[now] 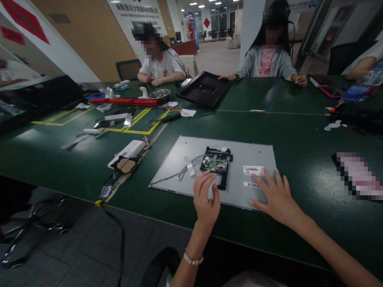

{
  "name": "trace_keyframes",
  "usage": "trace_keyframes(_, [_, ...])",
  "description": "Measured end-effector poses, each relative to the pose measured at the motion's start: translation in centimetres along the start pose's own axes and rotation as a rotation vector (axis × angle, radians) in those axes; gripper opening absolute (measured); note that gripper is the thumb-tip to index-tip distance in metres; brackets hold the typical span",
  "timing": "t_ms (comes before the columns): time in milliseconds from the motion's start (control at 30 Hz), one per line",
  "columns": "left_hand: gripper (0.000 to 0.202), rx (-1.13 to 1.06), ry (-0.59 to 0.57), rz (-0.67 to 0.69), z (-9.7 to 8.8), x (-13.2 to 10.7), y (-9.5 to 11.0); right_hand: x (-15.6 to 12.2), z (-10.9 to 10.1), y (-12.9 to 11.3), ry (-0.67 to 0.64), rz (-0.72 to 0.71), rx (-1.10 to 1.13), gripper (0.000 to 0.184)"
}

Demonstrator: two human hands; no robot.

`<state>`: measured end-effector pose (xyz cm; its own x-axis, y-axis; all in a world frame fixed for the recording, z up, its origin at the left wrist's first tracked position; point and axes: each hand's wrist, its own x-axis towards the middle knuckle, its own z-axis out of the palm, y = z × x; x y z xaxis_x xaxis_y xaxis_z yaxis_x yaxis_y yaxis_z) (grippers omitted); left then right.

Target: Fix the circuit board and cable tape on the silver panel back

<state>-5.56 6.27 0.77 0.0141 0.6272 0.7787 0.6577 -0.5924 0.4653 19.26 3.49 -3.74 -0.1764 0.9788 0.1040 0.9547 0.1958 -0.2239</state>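
A flat grey metal display panel (233,157) lies on the green table in front of me. Near its middle sits a green circuit board (214,162) in a black plastic bracket (223,181), with grey cables (179,171) running off to the left under a piece of tape. My left hand (207,197) hovers at the bracket's lower left, fingers loosely bent and thumb apart, nothing visible in it. Spread over the panel's right part is my right hand (277,197), its fingertips by the white labels (253,170). Whether the left fingertips touch the board cannot be seen.
Left of the panel is a white power strip (128,155) with a plug and black cable. Across the table a person's hand holds a black monitor cover (205,91); another person sits beside them. A phone (359,175) lies at right, a bottle (363,83) behind it.
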Motion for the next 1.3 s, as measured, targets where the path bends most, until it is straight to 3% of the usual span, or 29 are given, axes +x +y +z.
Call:
trace_keyframes(200, [0.025,-0.010,-0.003,-0.016,-0.1,0.0,0.1,2.3,0.4,-2.4,-0.058,0.031,-0.001,0.084])
trace_keyframes(567, [0.029,-0.022,-0.023,-0.025,-0.2,0.0,0.0,5.3,0.5,-6.8,-0.024,-0.038,-0.018,0.072])
trace_keyframes(933, [0.029,0.027,-0.087,-0.056,-0.2,0.1,-0.5,5.9,0.9,-7.9,0.065,-0.161,0.047,0.053])
trace_keyframes(1033, [0.032,0.162,-0.190,-0.077,-0.4,1.8,-1.8,5.8,0.9,-7.9,0.068,-0.169,0.050,0.052])
trace_keyframes(1300, [0.045,0.591,-0.683,-0.174,0.4,6.2,-7.8,5.8,0.6,-7.5,0.034,-0.184,0.087,0.051])
